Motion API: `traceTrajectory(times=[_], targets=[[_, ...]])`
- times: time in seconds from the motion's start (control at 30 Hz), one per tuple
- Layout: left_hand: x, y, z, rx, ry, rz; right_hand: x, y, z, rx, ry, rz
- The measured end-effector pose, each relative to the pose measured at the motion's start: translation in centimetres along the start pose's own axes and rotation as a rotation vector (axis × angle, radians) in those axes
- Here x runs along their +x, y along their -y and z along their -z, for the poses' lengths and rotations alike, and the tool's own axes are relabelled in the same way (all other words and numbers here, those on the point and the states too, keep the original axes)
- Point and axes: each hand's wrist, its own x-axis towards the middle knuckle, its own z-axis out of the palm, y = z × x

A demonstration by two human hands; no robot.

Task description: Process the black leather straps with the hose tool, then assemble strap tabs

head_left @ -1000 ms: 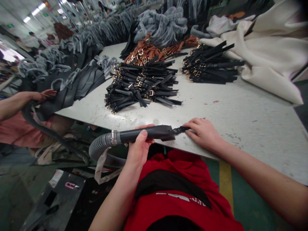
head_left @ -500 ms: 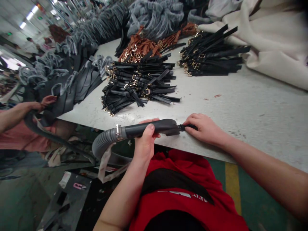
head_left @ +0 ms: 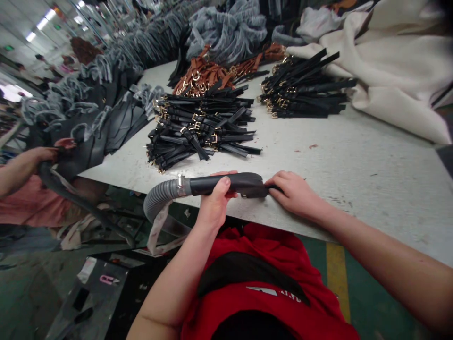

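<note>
My left hand (head_left: 215, 203) is wrapped round a black hose handpiece (head_left: 244, 181), thumb on top, just over the table's front edge. A grey corrugated hose (head_left: 160, 197) joins its left end at a metal clamp (head_left: 181, 185) and curves down below the table. The wide nozzle end points right, towards my right hand (head_left: 295, 194). Fingers of that hand pinch a thin black strap (head_left: 276, 188) low at the tabletop. The strap's left end meets the nozzle mouth, and whether it goes inside is hidden. Beyond lies a pile of black buckled straps (head_left: 208, 127).
A second black strap pile (head_left: 300, 92) and brown straps (head_left: 208, 73) lie farther back on the pale table (head_left: 371, 174). Cream fabric (head_left: 399, 71) covers the back right. Grey fuzzy bundles (head_left: 226, 28) stand behind. At left, another person's arm (head_left: 21, 167) reaches over dark pieces.
The handpiece has shifted slightly right, and its nozzle is now closer to my right hand. Less of the strap shows between them. The camera view has moved a little.
</note>
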Motion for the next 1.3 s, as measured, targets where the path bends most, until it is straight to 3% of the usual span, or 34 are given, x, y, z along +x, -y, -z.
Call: traceTrajectory(times=[0.13,0.33,0.5,0.67,0.83,0.97,1.17,1.3], targets=[[-0.3,-0.5,0.4,0.024,-0.042,-0.038,0.0,0.2,-0.3,-0.004,-0.017,-0.007],[0.0,-0.4,-0.4,0.033,0.069,0.007,0.0,0.3,-0.3,-0.007,0.002,-0.031],[-0.4,-0.4,-0.4,0.023,0.03,-0.037,-0.1,0.3,-0.5,-0.018,-0.01,-0.024],[-0.9,-0.3,-0.7,0.049,0.069,-0.009,-0.2,0.2,-0.7,-0.013,-0.031,-0.038],[-1.1,-0.6,-0.2,0.026,0.017,-0.03,-0.2,0.2,-0.9,-0.006,-0.05,-0.027],[-1.1,-0.3,-0.8,0.03,0.073,0.015,-0.3,0.2,-1.0,0.008,-0.085,-0.036],[-0.6,-0.4,-0.6,0.006,-0.024,-0.024,-0.3,0.3,-0.8,0.023,-0.081,-0.039],[-0.4,0.2,-1.3,-0.001,0.054,0.015,-0.4,0.2,-0.9,0.017,-0.096,-0.052]])
